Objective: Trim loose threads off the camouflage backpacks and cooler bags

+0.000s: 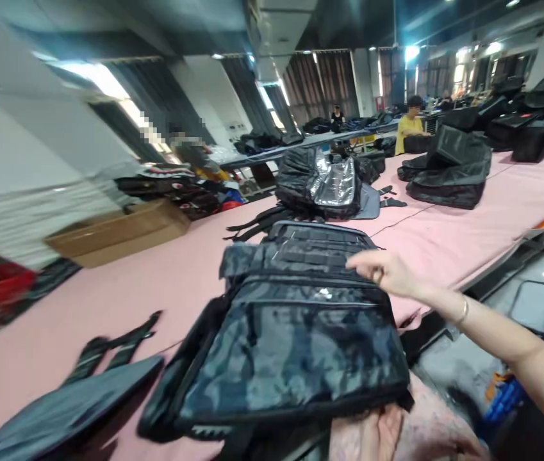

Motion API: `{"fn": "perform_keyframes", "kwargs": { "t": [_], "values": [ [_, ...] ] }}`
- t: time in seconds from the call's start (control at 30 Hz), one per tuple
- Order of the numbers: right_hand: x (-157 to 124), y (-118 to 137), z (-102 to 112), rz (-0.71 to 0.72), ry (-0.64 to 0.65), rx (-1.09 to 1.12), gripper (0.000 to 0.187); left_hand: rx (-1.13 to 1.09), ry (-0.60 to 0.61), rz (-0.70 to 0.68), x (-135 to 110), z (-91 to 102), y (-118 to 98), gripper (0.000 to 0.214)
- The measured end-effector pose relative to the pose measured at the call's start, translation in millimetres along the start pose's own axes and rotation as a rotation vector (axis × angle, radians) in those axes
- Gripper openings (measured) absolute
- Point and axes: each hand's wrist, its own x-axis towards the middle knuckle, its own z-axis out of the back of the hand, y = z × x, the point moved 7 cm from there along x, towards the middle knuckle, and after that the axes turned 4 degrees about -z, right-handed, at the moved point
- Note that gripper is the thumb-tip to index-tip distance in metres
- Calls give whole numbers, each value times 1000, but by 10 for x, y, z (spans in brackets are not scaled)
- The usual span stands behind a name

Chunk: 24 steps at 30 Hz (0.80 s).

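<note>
Right hand (387,272) flat on the camouflage backpack's (291,346) far top edge

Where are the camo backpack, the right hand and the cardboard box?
camo backpack (291,358): head view, middle of its front panel.
right hand (387,272): head view, back of the hand, resting on the backpack's top.
cardboard box (118,232): head view, its side wall.

The backpack (295,346) shows a dark grey-and-black camouflage pattern; the counter (445,237) is pink, the cardboard box (118,234) brown, a distant person's shirt (409,128) yellow.
</note>
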Motion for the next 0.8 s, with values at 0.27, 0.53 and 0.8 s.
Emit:
{"fn": "perform_keyframes", "kwargs": {
  "t": [0.27,0.53,0.8],
  "values": [
    [-894,-826,-1200,-129,193,-313,55,3,-12,-292,-274,170,-512,9],
    [-1005,-826,-1199,-94,136,-218,51,224,-127,-591,-950,237,-1206,36],
    [-812,-858,-1094,-158,14,-160,34,523,-304,-630,-1052,72,-1606,49]
  ]
}}
